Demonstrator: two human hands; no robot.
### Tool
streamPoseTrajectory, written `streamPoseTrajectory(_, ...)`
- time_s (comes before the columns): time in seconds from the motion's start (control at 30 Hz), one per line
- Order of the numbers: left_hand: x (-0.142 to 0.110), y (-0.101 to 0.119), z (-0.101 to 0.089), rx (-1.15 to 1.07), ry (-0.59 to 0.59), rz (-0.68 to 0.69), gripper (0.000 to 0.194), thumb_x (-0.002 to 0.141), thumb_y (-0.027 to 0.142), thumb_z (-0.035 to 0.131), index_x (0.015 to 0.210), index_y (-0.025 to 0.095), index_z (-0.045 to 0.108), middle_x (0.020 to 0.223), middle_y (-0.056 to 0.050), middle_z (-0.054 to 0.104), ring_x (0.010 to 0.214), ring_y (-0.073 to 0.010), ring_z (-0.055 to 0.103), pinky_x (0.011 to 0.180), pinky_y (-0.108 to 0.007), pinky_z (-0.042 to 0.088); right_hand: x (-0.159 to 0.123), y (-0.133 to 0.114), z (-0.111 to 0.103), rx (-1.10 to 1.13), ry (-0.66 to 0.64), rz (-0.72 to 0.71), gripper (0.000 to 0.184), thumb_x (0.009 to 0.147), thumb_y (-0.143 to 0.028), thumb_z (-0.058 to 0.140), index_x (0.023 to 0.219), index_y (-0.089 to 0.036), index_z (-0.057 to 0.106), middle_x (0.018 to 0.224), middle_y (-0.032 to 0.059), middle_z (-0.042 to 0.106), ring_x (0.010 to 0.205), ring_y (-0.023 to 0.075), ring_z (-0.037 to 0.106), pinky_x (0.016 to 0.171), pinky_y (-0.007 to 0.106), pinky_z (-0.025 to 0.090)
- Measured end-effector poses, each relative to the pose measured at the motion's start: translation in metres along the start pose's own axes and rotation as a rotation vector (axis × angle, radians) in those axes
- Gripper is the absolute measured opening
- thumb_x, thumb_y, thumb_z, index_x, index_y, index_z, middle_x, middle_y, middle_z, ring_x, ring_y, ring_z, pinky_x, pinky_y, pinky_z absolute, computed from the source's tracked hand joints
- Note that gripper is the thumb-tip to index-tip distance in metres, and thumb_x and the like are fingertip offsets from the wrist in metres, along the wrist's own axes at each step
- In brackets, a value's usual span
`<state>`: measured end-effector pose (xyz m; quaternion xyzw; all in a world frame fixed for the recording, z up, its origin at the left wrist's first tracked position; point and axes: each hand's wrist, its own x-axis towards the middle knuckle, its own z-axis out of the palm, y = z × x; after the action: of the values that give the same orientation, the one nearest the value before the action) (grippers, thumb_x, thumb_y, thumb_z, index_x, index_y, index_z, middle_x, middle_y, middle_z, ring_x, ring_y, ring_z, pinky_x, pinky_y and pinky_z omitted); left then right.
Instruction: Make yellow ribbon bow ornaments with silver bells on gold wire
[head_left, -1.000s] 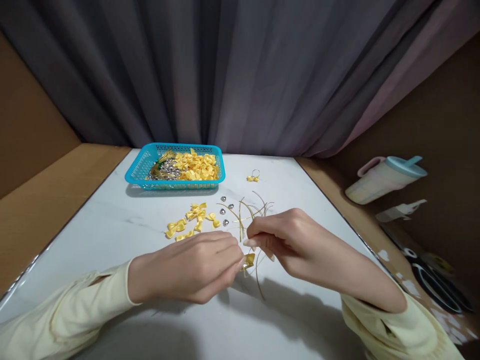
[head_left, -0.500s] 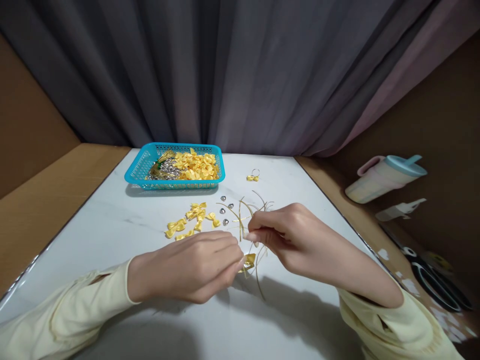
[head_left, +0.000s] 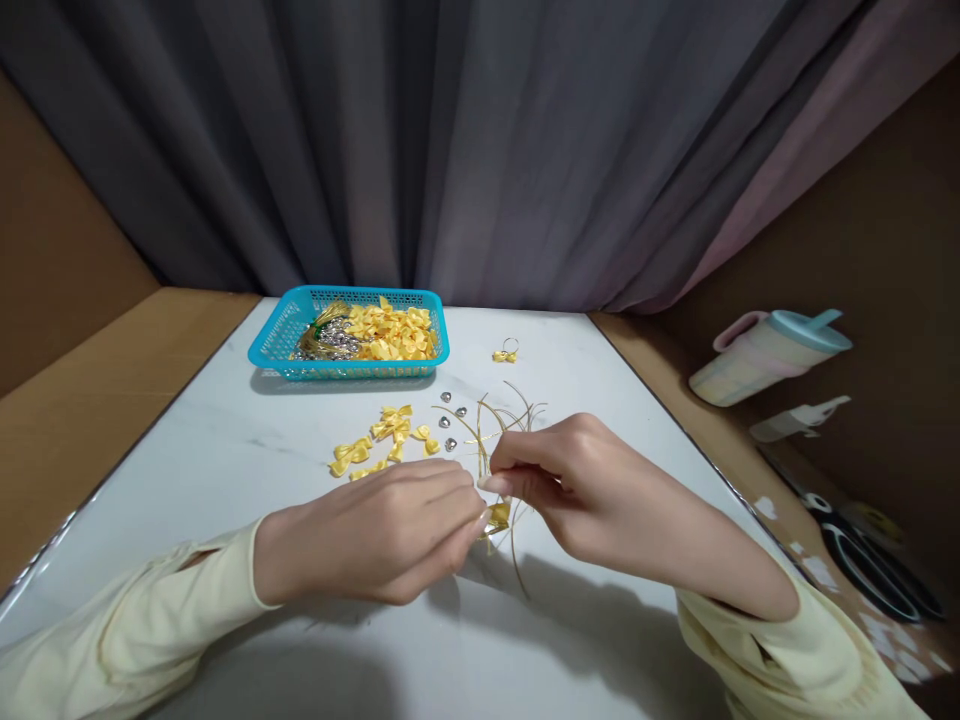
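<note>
My left hand rests low on the white table, fingers pinched on a small yellow ribbon bow. My right hand is closed in a pinch right above that bow, gripping a thin gold cord that trails down toward me. More gold cords lie fanned out just behind my right hand. Several loose yellow bows and small silver heart charms lie beyond my left hand.
A turquoise basket with yellow bows and silver charms stands at the back left. A finished bow with a ring lies behind the cords. A lidded mug and scissors lie off the table's right edge. A grey curtain hangs behind.
My right hand has moved slightly left and down, closing in on the bow at my left fingertips. My left hand has stayed put.
</note>
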<state>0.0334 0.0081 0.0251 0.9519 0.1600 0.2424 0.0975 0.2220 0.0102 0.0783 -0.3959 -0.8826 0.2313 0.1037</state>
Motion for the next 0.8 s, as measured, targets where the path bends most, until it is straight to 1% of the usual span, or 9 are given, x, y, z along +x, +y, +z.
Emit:
streamPoseTrajectory(0.13,-0.001,-0.002,0.003,0.072,0.049,0.013,0.033,0.092,0.010,0.028,0.068,0.014,0.050,0.061,-0.003,0.047,0.057,-0.0149,0.040,0.054,-0.027,0.038,-0.002,-0.001,0.004,0.037,-0.004,0.021,0.024,0.085,-0.012,0.047,0.062,-0.017,0.042,0.049,-0.0071,0.029,0.044,0.0069,0.023,0.046,0.021,0.020)
streamPoseTrajectory(0.23,-0.001,-0.004,0.005,0.156,0.093,0.016,0.031,0.091,0.010,0.030,0.070,0.013,0.052,0.060,-0.003,0.046,0.056,-0.0151,0.040,0.053,-0.027,0.036,-0.004,-0.002,0.011,0.085,0.048,0.074,0.023,0.092,-0.021,0.040,0.069,-0.018,0.043,0.051,-0.0066,0.032,0.044,0.0077,0.025,0.045,0.021,0.020)
streamPoseTrajectory(0.33,-0.002,-0.005,0.007,0.230,0.138,0.012,0.031,0.091,0.008,0.030,0.069,0.015,0.051,0.057,-0.002,0.044,0.054,-0.0152,0.038,0.050,-0.028,0.033,-0.005,-0.005,0.022,0.062,0.142,0.106,0.025,0.091,-0.021,0.039,0.067,-0.020,0.037,0.051,-0.0070,0.026,0.045,0.0087,0.018,0.045,0.022,0.020)
streamPoseTrajectory(0.43,-0.002,-0.007,0.009,0.310,0.215,0.045,0.033,0.089,0.007,0.031,0.062,0.018,0.045,0.054,0.000,0.039,0.051,-0.0151,0.034,0.047,-0.029,0.029,-0.006,-0.008,0.031,0.051,0.173,0.131,0.029,0.091,-0.022,0.037,0.063,-0.021,0.030,0.050,-0.0073,0.021,0.045,0.0092,0.014,0.044,0.022,0.019)
streamPoseTrajectory(0.47,-0.003,-0.008,0.010,0.337,0.240,0.060,0.033,0.089,0.007,0.032,0.061,0.019,0.043,0.052,0.001,0.038,0.050,-0.0149,0.032,0.047,-0.030,0.028,-0.007,-0.009,0.032,0.065,0.167,0.144,0.029,0.092,-0.023,0.036,0.063,-0.021,0.031,0.049,-0.0072,0.023,0.044,0.0090,0.016,0.043,0.022,0.020)
streamPoseTrajectory(0.53,-0.003,-0.010,0.012,0.372,0.280,0.071,0.030,0.088,0.006,0.035,0.062,0.019,0.043,0.052,0.001,0.038,0.050,-0.0148,0.033,0.047,-0.030,0.028,-0.010,-0.010,0.031,0.116,0.161,0.169,0.029,0.094,-0.028,0.032,0.067,-0.020,0.037,0.050,-0.0056,0.034,0.042,0.0088,0.027,0.044,0.022,0.025)
streamPoseTrajectory(0.6,-0.003,-0.013,0.012,0.382,0.313,0.054,0.023,0.087,0.005,0.037,0.068,0.018,0.045,0.053,0.001,0.042,0.051,-0.0147,0.035,0.048,-0.029,0.031,-0.014,-0.009,0.028,0.216,0.200,0.189,0.026,0.096,-0.031,0.031,0.078,-0.019,0.045,0.055,-0.0032,0.048,0.045,0.0095,0.040,0.047,0.021,0.031)
streamPoseTrajectory(0.7,-0.002,-0.015,0.011,0.382,0.386,0.034,0.016,0.086,0.005,0.039,0.077,0.016,0.046,0.056,-0.001,0.048,0.052,-0.0148,0.039,0.049,-0.029,0.035,-0.019,-0.007,0.024,0.503,0.260,0.215,0.018,0.096,-0.034,0.034,0.099,-0.020,0.045,0.064,-0.0013,0.059,0.050,0.0105,0.055,0.045,0.019,0.036)
streamPoseTrajectory(0.8,-0.001,-0.014,0.010,0.377,0.446,0.030,0.014,0.085,0.005,0.038,0.080,0.017,0.045,0.056,0.000,0.048,0.051,-0.0144,0.041,0.048,-0.028,0.037,-0.019,-0.003,0.023,0.813,0.231,0.260,0.020,0.093,-0.037,0.041,0.101,-0.018,0.046,0.068,0.0010,0.063,0.049,0.0120,0.061,0.033,0.016,0.032)
